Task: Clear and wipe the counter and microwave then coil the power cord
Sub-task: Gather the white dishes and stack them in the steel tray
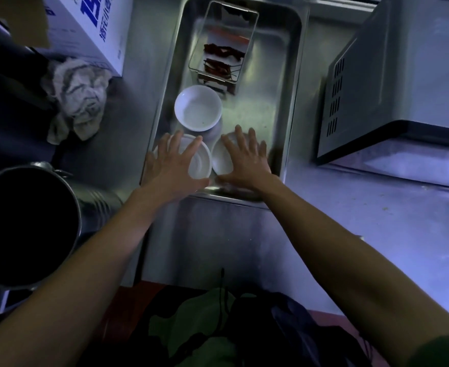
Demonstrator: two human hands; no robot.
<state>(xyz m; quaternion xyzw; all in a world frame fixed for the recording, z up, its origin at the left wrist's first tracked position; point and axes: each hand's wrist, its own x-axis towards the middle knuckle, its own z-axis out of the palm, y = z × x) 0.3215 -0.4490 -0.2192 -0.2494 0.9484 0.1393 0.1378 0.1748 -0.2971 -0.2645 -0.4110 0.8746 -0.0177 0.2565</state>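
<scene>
Counter (377,234): steel tray (292,83) of white dishes (199,109) sits beside the microwave (403,83).
My left hand (174,162) and right hand (244,157) lie flat, fingers spread; I'd grip the tray's rim evenly.

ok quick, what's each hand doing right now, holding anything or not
Left hand: open, fingers spread over a white dish in the metal tray.
Right hand: open, fingers spread over the other white dish, gripping nothing.

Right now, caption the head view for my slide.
Left hand and right hand spread open over two white dishes in the rectangular steel tray, grey microwave beside.
</scene>
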